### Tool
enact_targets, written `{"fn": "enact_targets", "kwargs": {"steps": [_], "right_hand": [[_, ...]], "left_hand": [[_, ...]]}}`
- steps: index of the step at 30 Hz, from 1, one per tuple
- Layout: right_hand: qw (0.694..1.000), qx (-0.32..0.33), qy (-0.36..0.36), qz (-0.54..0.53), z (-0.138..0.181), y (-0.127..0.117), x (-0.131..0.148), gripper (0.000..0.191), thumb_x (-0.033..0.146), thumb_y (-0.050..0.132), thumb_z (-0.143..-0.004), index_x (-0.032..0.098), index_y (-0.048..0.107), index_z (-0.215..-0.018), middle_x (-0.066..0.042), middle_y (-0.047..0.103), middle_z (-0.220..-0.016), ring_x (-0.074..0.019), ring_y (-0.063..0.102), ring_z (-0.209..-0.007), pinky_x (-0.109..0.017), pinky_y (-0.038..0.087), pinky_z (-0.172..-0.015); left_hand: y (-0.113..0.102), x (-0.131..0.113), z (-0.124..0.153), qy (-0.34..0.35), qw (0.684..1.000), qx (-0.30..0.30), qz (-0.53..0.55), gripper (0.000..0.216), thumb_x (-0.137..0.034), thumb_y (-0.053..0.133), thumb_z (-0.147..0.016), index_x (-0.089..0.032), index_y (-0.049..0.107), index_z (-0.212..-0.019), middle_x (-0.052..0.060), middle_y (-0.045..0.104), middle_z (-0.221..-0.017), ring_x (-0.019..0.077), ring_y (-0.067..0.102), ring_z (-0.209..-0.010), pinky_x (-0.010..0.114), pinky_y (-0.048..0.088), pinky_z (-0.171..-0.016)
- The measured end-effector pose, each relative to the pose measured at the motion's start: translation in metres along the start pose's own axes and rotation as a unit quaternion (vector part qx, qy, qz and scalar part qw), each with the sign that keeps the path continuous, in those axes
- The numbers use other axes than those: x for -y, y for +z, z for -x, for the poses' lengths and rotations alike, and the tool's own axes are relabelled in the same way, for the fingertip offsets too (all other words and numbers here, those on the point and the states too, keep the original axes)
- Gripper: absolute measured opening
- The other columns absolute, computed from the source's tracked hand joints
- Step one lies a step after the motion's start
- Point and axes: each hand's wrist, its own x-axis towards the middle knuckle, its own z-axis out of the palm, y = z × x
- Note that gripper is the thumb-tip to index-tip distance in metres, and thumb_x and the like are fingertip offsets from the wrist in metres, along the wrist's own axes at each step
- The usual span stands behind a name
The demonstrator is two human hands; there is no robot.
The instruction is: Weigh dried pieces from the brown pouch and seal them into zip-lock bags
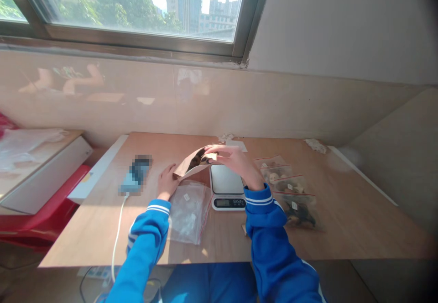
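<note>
Flat wood-grain table [345,221] under metal-framed window [137,6], against glossy tiled wall [290,104]. Gripping creased brown paper packet [188,167] by its left end in left hand [167,180], just beside smooth silvery-topped scale [226,180] and beyond crinkly clear plastic bags [186,218]; touching its right end with bent-fingered right hand [235,160], cannot tell if gripping.

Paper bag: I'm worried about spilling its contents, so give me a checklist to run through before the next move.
1. Paper bag closed: not ok, its mouth gapes and dark contents show.
2. Left hand steadying it: ok, at the bag's left end.
3. Right hand grip: cannot tell whether its fingers, at the mouth, pinch paper or contents.
4. Scale flat on the table: ok.
5. Display reading: cannot tell, too small.
6. Filled plastic bags apart from the scale: ok, to its right.
</note>
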Motion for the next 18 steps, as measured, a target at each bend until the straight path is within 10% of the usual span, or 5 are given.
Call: {"fn": "enact_targets", "kwargs": {"steps": [10,18], "right_hand": [[0.947,-0.232,0.039,-0.217,0.03,-0.013,-0.061,0.025,0.037,0.077,-0.07,0.023,0.069,-0.089,-0.006,0.069,-0.116,-0.0233,0.067,-0.103,-0.036,0.053,-0.086],[0.978,-0.111,0.163,-0.069,0.088,-0.009,-0.096,0.03,0.036,0.07,-0.077,0.018,0.071,-0.101,-0.011,0.068,-0.119,-0.0247,0.062,-0.113,-0.043,0.047,-0.1]], "left_hand": [[-0.003,-0.001,-0.003,-0.016,1.0,0.013,-0.002,0.043,-0.041,0.055,-0.083,-0.02,0.059,-0.121,0.011,0.059,-0.129,0.0277,0.05,-0.124,0.042,0.034,-0.105],[-0.004,-0.002,-0.003,-0.007,1.0,0.014,-0.015,0.044,-0.05,0.053,-0.083,-0.019,0.062,-0.114,0.012,0.063,-0.119,0.0295,0.052,-0.119,0.043,0.036,-0.101]]}}
